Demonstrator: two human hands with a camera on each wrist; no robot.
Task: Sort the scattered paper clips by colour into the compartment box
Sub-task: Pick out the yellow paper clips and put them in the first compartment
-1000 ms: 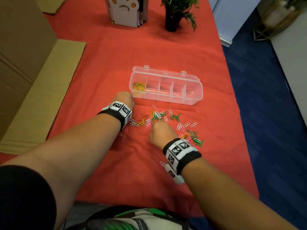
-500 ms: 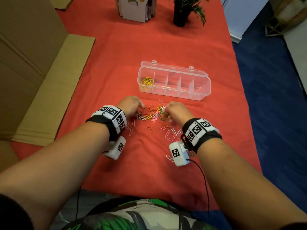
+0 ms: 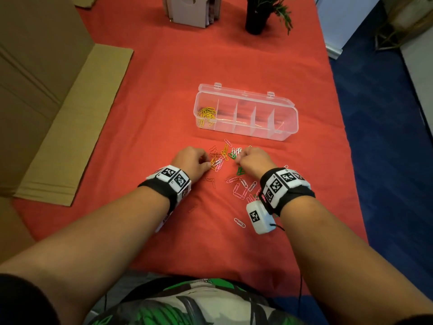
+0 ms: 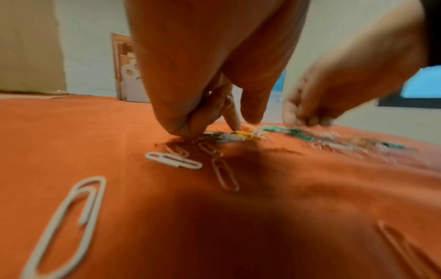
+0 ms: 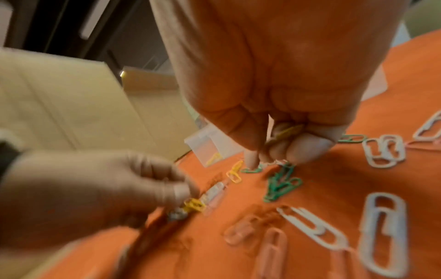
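No legible writing; wristbands bear black-white square marker codes.

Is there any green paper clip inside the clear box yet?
No, the compartment box holds only yellow paper clips in its left end compartment, and the green paper clips lie on the red cloth.

Bare red cloth lies open left of the compartment box. Between the box and both hands, scattered paper clips crowd the way. Cardboard flanks the left edge, a plant pot stands far back.
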